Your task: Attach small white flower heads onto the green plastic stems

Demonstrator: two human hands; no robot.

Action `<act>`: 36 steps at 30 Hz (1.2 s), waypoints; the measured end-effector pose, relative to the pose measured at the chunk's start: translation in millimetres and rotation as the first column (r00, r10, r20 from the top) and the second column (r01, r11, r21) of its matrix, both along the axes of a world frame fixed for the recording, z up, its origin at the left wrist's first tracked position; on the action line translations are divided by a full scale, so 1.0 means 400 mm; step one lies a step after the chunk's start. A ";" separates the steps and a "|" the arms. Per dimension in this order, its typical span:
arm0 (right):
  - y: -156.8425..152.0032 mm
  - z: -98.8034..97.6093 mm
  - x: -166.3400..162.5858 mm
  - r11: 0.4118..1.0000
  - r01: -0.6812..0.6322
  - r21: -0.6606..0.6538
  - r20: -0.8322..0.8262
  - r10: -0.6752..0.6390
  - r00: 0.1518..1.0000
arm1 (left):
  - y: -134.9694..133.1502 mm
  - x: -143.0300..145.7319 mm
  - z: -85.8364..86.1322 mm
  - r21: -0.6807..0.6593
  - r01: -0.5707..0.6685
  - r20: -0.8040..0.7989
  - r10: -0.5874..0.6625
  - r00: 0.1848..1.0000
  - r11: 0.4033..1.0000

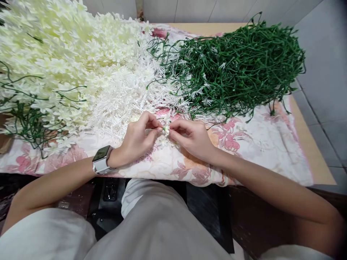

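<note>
Centre of frame: the left hand point(141, 135) pinches a thin green stem between thumb and forefinger; the right hand point(193, 139) pinches the small white flower point(166, 130) at its tip. Upper left: a heap of soft, cream-white petals point(67, 54). Upper middle: spiky white pieces point(121, 97). Upper right: a dense tangle of wiry green stems point(238, 65), glossy, plastic-looking. All lie on a floral-printed cloth point(265, 144) covering a pale wood-toned table point(315, 151). A square-faced watch point(101, 153) with a light band is on the left wrist.
</note>
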State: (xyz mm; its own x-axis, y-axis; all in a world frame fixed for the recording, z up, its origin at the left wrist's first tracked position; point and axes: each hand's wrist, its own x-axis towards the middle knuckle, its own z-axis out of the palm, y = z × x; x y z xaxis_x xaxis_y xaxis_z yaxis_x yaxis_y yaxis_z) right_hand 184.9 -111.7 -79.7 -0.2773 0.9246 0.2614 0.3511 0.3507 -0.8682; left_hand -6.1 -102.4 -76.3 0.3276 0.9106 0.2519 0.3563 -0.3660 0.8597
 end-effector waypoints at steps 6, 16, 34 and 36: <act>-0.007 0.000 -0.002 0.999 -0.008 0.044 0.058 0.005 0.998 | -0.006 0.002 0.001 -0.023 -0.037 -0.052 0.035 0.998 0.999; -0.005 -0.005 -0.014 1.000 0.012 -0.023 -0.031 -0.013 0.999 | 0.004 0.023 -0.005 -0.234 -0.075 0.241 0.133 0.961 0.969; -0.002 -0.014 -0.022 0.998 0.017 -0.067 -0.071 -0.022 0.997 | 0.007 0.034 0.006 -0.313 -0.139 0.220 0.214 0.952 0.940; -0.001 -0.014 -0.023 0.997 0.016 -0.074 -0.081 -0.022 0.996 | 0.006 0.033 0.006 -0.312 -0.139 0.215 0.212 0.953 0.940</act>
